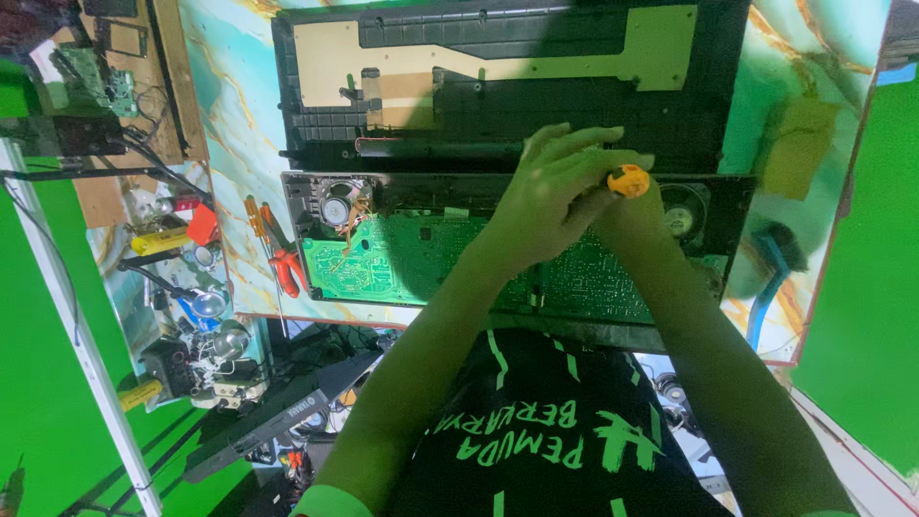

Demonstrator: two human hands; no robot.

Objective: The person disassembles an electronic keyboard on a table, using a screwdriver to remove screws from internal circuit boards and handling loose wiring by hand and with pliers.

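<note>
Screwdriver (629, 180) shaft hidden behind left hand (550, 196), right hand mostly covered.

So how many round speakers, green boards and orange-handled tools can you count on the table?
Round speakers: 2, one at the case's left end, one at the right
Green circuit board: 1
Orange-handled screwdriver, under the left hand: 1
Total: 4

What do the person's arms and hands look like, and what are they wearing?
Both arms are bare from the short sleeves down. The left hand and right hand wear no gloves, rings or watch that I can see. The shirt is black with bright green lettering, stripes and sleeve cuffs.
</note>
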